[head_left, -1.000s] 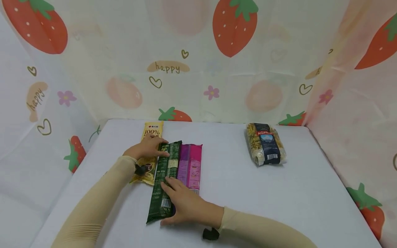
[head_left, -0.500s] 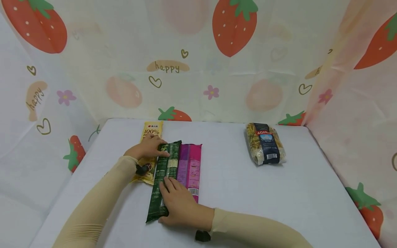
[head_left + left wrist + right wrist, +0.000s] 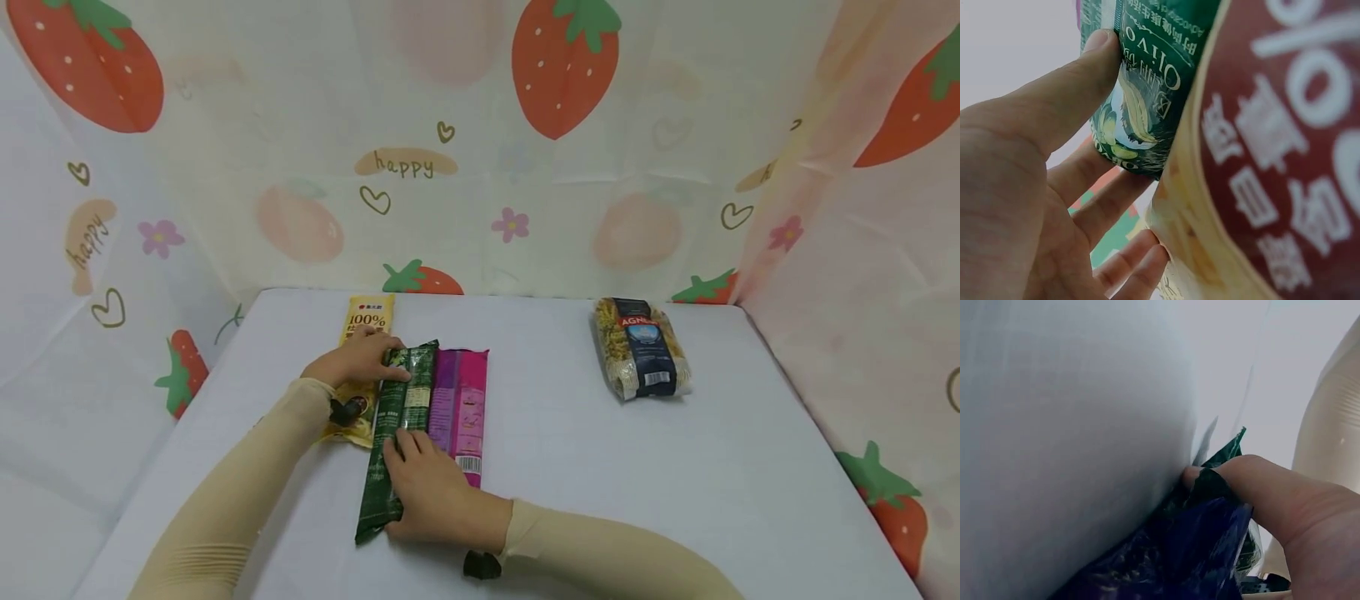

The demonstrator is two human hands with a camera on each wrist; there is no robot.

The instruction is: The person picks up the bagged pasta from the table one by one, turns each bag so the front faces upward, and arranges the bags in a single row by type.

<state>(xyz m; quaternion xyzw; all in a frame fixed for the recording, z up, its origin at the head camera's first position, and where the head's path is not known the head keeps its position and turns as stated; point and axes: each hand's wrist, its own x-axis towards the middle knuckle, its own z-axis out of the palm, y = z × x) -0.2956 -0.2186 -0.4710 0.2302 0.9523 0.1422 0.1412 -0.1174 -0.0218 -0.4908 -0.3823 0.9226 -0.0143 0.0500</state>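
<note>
A long dark green packet (image 3: 408, 404) lies left of centre in the head view, overlapping a yellow packet (image 3: 358, 429) of noodles. Right of it lies a purple and pink packet (image 3: 468, 400). My left hand (image 3: 352, 358) grips the green packet's far end; the left wrist view has the thumb on one side and fingers around the end. Across the near part of the green packet lies my right hand (image 3: 435, 496), fingers over its top, thumb by its near end. In the right wrist view, the thumb holds a green corner beside dark blue wrapping (image 3: 1204, 544).
A clear bag of pasta (image 3: 645, 350) with a dark label stands apart at the back right of the white table (image 3: 600, 483). Patterned cloth (image 3: 480, 183) walls the table at the back and both sides.
My right hand has shifted a little left and farther over the green packet, baring more of the pink packet's barcode. My left hand stays almost still.
</note>
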